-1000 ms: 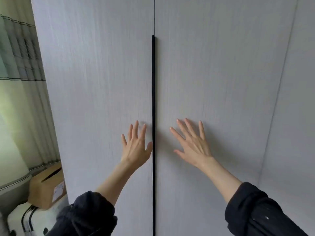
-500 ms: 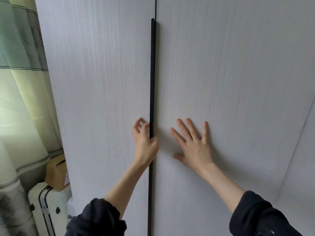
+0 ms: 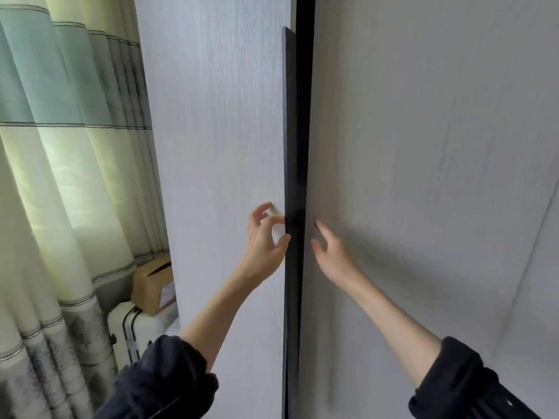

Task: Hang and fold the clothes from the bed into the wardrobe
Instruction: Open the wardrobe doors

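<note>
The wardrobe fills the view with two pale wood-grain doors. The left door (image 3: 223,146) stands slightly ajar, its black handle strip (image 3: 291,131) swung out from a dark gap (image 3: 304,116). My left hand (image 3: 266,240) has curled fingers, and its thumb and forefinger pinch the handle strip at mid height. My right hand (image 3: 329,252) reaches with nearly straight fingers to the inner edge of the right door (image 3: 423,146), fingertips at the gap. No clothes or bed are in view.
A green and cream curtain (image 3: 60,146) hangs at the left. Below it a cardboard box (image 3: 151,282) sits on a white suitcase (image 3: 133,331) beside the wardrobe. At the far right a further wardrobe panel (image 3: 538,267) angles away.
Both palms lay flat on the shut doors. My left hand then hooked the black strip and pulled the left door ajar; my right hand slid left to the right door's edge.
</note>
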Available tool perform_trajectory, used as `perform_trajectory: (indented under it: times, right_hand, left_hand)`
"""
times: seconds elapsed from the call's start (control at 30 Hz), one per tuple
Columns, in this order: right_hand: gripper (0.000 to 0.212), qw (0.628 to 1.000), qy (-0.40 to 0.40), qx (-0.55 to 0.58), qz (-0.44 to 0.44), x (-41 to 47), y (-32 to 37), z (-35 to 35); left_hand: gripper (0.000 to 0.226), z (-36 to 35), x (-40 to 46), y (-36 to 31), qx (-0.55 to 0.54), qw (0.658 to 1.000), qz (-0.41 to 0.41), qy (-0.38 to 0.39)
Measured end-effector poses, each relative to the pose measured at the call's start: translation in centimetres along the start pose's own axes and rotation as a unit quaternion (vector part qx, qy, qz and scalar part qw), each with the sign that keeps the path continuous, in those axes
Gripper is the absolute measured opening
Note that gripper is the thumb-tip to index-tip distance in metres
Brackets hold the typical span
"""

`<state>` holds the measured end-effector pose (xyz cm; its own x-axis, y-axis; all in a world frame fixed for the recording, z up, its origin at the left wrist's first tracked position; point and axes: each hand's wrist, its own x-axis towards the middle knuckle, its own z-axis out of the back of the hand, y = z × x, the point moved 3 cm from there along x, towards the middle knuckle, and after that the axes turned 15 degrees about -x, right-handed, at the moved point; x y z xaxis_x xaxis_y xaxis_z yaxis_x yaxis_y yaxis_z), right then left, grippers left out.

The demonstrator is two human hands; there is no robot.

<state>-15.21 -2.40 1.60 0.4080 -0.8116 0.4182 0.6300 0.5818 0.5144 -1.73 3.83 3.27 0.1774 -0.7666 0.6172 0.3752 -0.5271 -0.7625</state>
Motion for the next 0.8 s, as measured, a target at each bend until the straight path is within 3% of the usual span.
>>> perform_trajectory:
  times: [0.07, 0.17, 0.57, 0.8]
  right_hand:
    - [0.044, 0.991, 0.034, 0.129, -0.013, -0.9, 2.5, -0.8]
    - [0.038, 0.981, 0.024, 0.19, -0.021, -2.0, 4.6, -1.2]
    - [0.045, 0.984, 0.062, 0.164, 0.012, -8.8, 13.1, -4.3]
    - [0.046, 0.966, 0.15, 0.207, 0.04, -10.6, 18.0, -6.6]
  left_hand:
    - [0.027, 0.8, -0.6, -0.2, 0.007, 1.0, -0.01, 0.005]
    - [0.021, 2.2, -1.7, -0.4, 0.01, 1.0, -0.025, -0.001]
    - [0.019, 10.8, -8.5, -4.1, 0.02, 0.998, -0.061, -0.015]
    - [0.053, 16.9, -11.5, -4.5, -0.118, 0.993, 0.003, -0.031]
